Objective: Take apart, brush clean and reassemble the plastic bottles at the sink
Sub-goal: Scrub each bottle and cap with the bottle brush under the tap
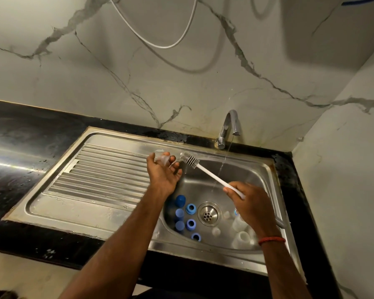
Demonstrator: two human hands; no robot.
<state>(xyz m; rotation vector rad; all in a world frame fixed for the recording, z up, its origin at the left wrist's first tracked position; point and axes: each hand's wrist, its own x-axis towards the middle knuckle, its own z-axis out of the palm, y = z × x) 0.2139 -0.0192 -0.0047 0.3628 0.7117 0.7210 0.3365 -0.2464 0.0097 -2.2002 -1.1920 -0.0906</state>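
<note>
my left grip [163, 174] pinching clear teat [162, 161], tilted so bristles reach I guess | right grip [252, 205] wrapped round brush [209, 174] | blue caps [190, 209] at 9 of drain [209, 213]

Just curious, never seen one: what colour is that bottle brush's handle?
White: the brush handle shows plainly in the head view.

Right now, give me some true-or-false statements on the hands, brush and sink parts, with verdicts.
1. The right hand grips the bottle brush by its white handle. True.
2. The tap is off. False: water runs from it.
3. The left hand holds a clear teat. True.
4. The blue caps and rings lie on the drainboard. False: they lie in the basin, left of the drain.
5. The brush head is inside a bottle. False: it is in open air near the left fingers.
</note>
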